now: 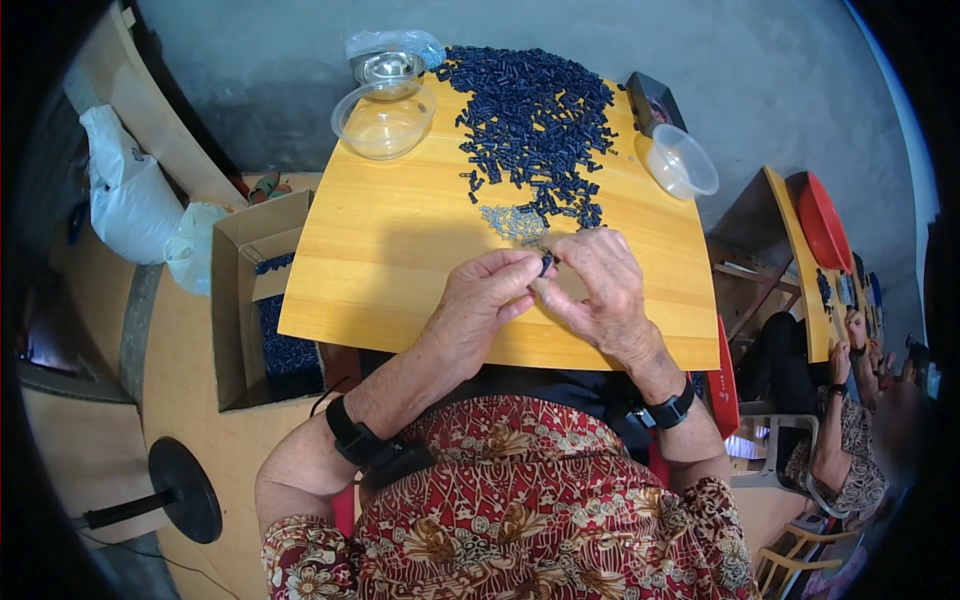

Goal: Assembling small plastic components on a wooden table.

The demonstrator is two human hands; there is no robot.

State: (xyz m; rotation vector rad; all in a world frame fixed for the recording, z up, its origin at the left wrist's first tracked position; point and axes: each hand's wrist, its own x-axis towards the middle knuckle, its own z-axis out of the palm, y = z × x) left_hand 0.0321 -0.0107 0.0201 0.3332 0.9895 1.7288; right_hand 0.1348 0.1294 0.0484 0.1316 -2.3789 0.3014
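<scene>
Over the near part of the yellow wooden table (350,270), my two hands meet at the fingertips. My left hand (480,298) pinches a small dark plastic part (546,265) between thumb and fingers. My right hand (602,285) is closed at the same part, its thumb and finger bent together; whatever it pinches is too small to make out. Just beyond my fingers lies a small heap of silvery metal pieces (513,222), resembling screws or pins. Behind it, a large pile of small dark blue-black plastic parts (540,115) spreads to the far edge.
Clear plastic bowls stand at far left (385,130) and far right (682,165), the right one tilted against a dark tray (652,103). A cardboard box (235,330) of dark parts sits left of the table. Another person (840,450) works at a table to the right.
</scene>
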